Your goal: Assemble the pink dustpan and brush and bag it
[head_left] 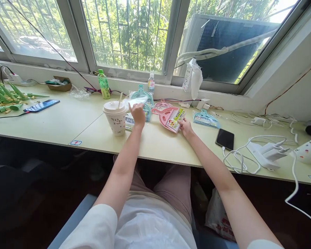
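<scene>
My left hand (138, 114) is raised just above the desk, gripping a clear plastic wrapper (136, 101) in front of a teal mini dustpan set (142, 95). My right hand (186, 127) rests on the desk and holds the near corner of a pink mini dustpan with a brush and a printed label (169, 117). A second pink dustpan (162, 104) lies behind it, and another teal set in its bag (205, 118) lies to the right.
A lidded paper cup with a straw (115, 118) stands left of my left hand. A green bottle (104, 84) and a small bottle (151, 83) stand by the window. A black phone (225, 139), white chargers and cables (264, 154) lie right; another phone (42, 105) and green items (2, 98) lie left.
</scene>
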